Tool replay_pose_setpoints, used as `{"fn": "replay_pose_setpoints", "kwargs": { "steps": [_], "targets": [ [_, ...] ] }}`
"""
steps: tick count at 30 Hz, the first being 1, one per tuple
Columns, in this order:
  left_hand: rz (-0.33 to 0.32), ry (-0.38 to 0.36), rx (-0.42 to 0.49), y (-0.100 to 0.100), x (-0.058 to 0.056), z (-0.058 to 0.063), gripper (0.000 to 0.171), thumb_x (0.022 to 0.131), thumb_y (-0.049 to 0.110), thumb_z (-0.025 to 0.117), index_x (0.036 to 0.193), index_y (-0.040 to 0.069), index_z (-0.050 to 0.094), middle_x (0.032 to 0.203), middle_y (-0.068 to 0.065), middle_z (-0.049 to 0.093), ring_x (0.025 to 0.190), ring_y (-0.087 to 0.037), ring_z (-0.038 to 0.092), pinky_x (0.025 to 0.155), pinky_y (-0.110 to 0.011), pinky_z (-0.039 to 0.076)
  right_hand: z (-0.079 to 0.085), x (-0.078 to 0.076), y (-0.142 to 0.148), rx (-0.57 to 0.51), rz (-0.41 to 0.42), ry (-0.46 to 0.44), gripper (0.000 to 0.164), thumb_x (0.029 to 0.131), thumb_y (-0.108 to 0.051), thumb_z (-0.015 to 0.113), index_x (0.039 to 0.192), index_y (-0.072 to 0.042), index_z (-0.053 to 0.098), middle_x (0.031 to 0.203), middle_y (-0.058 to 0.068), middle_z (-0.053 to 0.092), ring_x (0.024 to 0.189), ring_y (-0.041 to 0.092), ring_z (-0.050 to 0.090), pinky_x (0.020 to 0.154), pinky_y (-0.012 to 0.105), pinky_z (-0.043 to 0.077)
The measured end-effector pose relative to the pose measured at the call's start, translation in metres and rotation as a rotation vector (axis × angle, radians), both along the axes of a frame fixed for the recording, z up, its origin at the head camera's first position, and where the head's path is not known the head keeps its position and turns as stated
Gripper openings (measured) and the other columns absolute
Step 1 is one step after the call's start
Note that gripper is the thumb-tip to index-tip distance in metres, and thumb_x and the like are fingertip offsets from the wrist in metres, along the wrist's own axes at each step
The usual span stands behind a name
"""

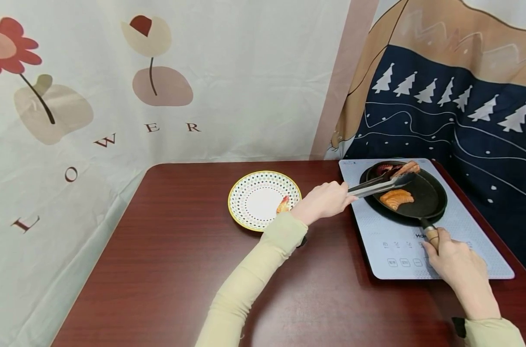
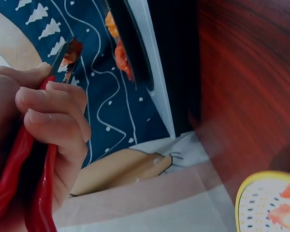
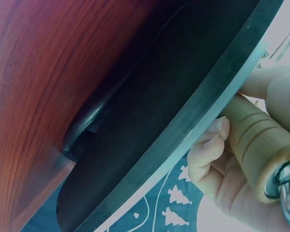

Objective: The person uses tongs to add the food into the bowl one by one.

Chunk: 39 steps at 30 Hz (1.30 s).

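My left hand [image 1: 325, 202] grips a pair of tongs [image 1: 375, 188] with red handles, reaching over the black frying pan [image 1: 427, 200]. Between the tong tips, in the left wrist view, is a brownish-red piece of food [image 2: 73, 50]. In the head view the tips overlap a browned orange strip of food [image 1: 408, 167] and dark reddish food [image 1: 385, 168] at the pan's far side. An orange piece like salmon [image 1: 396, 198] lies nearer in the pan. My right hand [image 1: 458, 258] holds the pan by its wooden handle [image 3: 261, 145].
The pan sits on a white induction cooker [image 1: 393, 250] at the table's right side. To its left, a yellow-rimmed dotted plate [image 1: 249, 212] carries a red-and-orange food piece [image 1: 282, 204], partly hidden by my left wrist. Printed cloths [image 1: 254, 96] hang behind the brown table [image 1: 167, 250].
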State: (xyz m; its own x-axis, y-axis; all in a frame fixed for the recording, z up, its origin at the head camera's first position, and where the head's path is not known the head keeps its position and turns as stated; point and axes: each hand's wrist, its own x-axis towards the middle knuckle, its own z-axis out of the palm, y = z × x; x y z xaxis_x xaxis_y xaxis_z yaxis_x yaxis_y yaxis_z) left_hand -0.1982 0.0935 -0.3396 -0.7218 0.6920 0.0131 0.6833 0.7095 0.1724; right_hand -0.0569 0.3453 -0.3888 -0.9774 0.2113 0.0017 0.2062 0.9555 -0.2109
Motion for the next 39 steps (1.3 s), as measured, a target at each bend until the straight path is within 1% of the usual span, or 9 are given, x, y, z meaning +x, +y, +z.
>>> {"fn": "replay_pose_setpoints", "kwargs": {
  "steps": [4,8,10,15,18,20,24,30,39],
  "targets": [
    [-0.003,-0.016,0.001,0.011,-0.001,-0.003,0.036,0.097,0.042,0.039,0.097,0.011,0.056,0.081,-0.001,0.062,0.066,-0.015,0.060,0.060,-0.029,0.052,-0.001,0.000,0.000,0.004,0.007,0.015,0.043,0.087,-0.020,0.060,0.112,0.009,0.042,0.077,0.039,0.056,0.056,0.040,0.053,0.041,0.043,0.034],
    [0.001,-0.001,-0.014,0.021,-0.002,-0.005,0.036,0.097,0.043,0.038,0.098,0.012,0.058,0.087,-0.001,0.064,0.074,-0.015,0.063,0.064,-0.030,0.053,-0.001,0.000,0.000,0.006,0.012,0.023,0.042,0.087,-0.020,0.060,0.111,0.009,0.042,0.074,0.038,0.056,0.054,0.039,0.053,0.041,0.042,0.033],
    [0.008,0.006,-0.031,0.026,-0.002,-0.007,0.037,0.097,0.044,0.038,0.101,0.012,0.058,0.090,-0.001,0.064,0.076,-0.014,0.063,0.065,-0.030,0.054,-0.001,0.000,0.000,0.006,0.014,0.029,0.041,0.087,-0.020,0.060,0.110,0.008,0.042,0.074,0.038,0.056,0.054,0.039,0.053,0.041,0.043,0.033],
    [0.022,-0.005,-0.060,0.038,-0.003,-0.010,0.038,0.097,0.045,0.037,0.103,0.013,0.057,0.091,0.000,0.064,0.076,-0.011,0.061,0.067,-0.028,0.053,-0.002,0.000,0.000,0.008,0.011,0.031,0.040,0.087,-0.019,0.060,0.110,0.008,0.042,0.074,0.037,0.056,0.054,0.039,0.053,0.041,0.043,0.033],
    [0.027,-0.012,-0.073,0.044,-0.003,-0.011,0.039,0.097,0.045,0.036,0.105,0.014,0.057,0.095,0.001,0.064,0.081,-0.010,0.061,0.070,-0.027,0.053,-0.002,0.001,0.000,0.008,0.005,0.024,0.041,0.087,-0.019,0.060,0.111,0.008,0.041,0.074,0.037,0.056,0.053,0.037,0.052,0.041,0.042,0.033],
    [0.033,-0.019,-0.081,0.048,-0.004,-0.012,0.039,0.097,0.045,0.036,0.107,0.014,0.057,0.097,0.001,0.064,0.084,-0.009,0.061,0.072,-0.027,0.053,-0.001,0.001,0.000,0.008,0.004,0.025,0.041,0.087,-0.019,0.060,0.111,0.008,0.041,0.076,0.038,0.056,0.054,0.039,0.053,0.041,0.043,0.034],
    [0.041,-0.025,-0.094,0.054,-0.006,-0.013,0.039,0.097,0.045,0.036,0.109,0.014,0.056,0.098,0.002,0.064,0.086,-0.009,0.061,0.073,-0.027,0.053,-0.001,0.001,-0.001,0.005,0.001,0.021,0.041,0.087,-0.019,0.060,0.112,0.008,0.041,0.080,0.040,0.056,0.055,0.040,0.053,0.041,0.043,0.034],
    [0.038,0.003,-0.104,0.060,-0.009,-0.017,0.039,0.097,0.045,0.035,0.108,0.015,0.057,0.100,0.002,0.065,0.088,-0.010,0.063,0.073,-0.027,0.054,-0.001,0.001,-0.002,0.010,-0.002,0.015,0.043,0.087,-0.019,0.060,0.113,0.009,0.040,0.079,0.040,0.056,0.054,0.039,0.053,0.041,0.043,0.034],
    [0.054,0.011,-0.123,0.067,-0.009,-0.019,0.039,0.097,0.046,0.035,0.112,0.016,0.056,0.105,0.003,0.065,0.090,-0.010,0.063,0.074,-0.025,0.054,-0.002,0.000,-0.001,0.017,0.002,0.028,0.041,0.087,-0.019,0.060,0.111,0.009,0.041,0.079,0.041,0.055,0.056,0.043,0.053,0.041,0.045,0.034]
  ]
}}
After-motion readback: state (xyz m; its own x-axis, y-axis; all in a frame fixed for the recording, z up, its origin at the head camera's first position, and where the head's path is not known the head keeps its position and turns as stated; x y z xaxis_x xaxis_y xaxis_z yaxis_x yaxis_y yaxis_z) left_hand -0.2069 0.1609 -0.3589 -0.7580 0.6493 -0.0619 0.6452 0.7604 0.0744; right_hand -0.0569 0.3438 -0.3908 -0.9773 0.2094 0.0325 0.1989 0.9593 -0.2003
